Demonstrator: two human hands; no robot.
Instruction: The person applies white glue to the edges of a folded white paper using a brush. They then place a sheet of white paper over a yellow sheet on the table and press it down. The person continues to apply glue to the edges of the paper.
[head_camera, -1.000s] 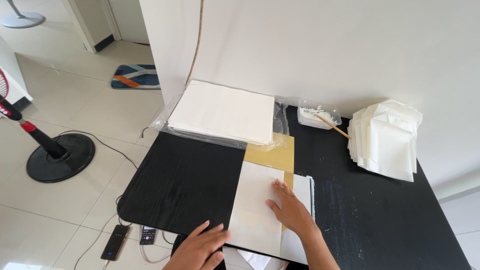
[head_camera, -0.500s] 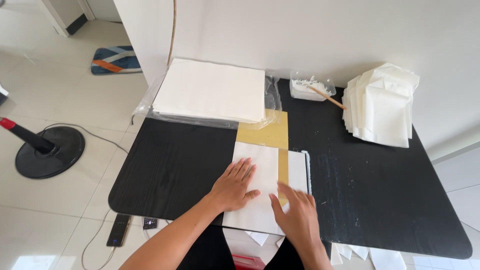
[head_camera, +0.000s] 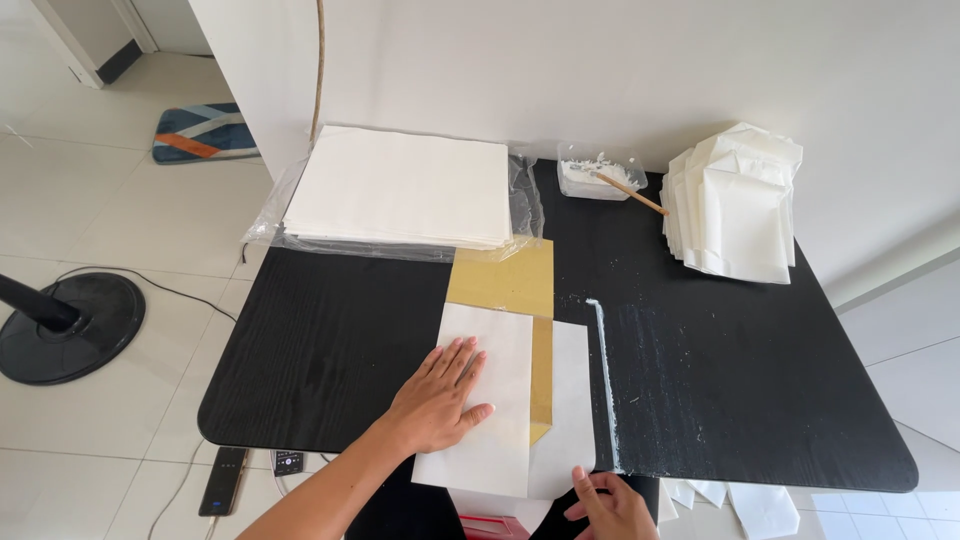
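**Folding a white sheet over a gold template, one flap down**

Nearest the camera, the right hand (head_camera: 608, 503) pinched the lower right corner of the white sheet (head_camera: 500, 400) at the table's front edge, thumb and fingers closed on the paper. The left hand (head_camera: 440, 395) lay flat and spread on the sheet's left half, pressing it down and gripping nothing. The sheet sat at the front middle of the black table (head_camera: 760, 380), wrapped partly round a gold template (head_camera: 505, 282): the left flap looked already folded over, while a narrow gold strip showed between it and the right flap, which still lay open. A pale line of glue (head_camera: 603, 370) ran just beside the sheet's right edge. By that reading, the work on this piece seemed roughly half done (the right flap and any bottom fold remained).

Farther back lay a stack of blank white sheets (head_camera: 400, 185) in clear wrap, a small tray of paste (head_camera: 595, 180) with a wooden stick, and a pile of finished white bags (head_camera: 735, 205) at the far right.

Compared with half a second earlier, the right hand had slid off the sheet's face down to its corner, and the left had shifted slightly leftward; a second before, the left hand had been off the paper at the table edge.
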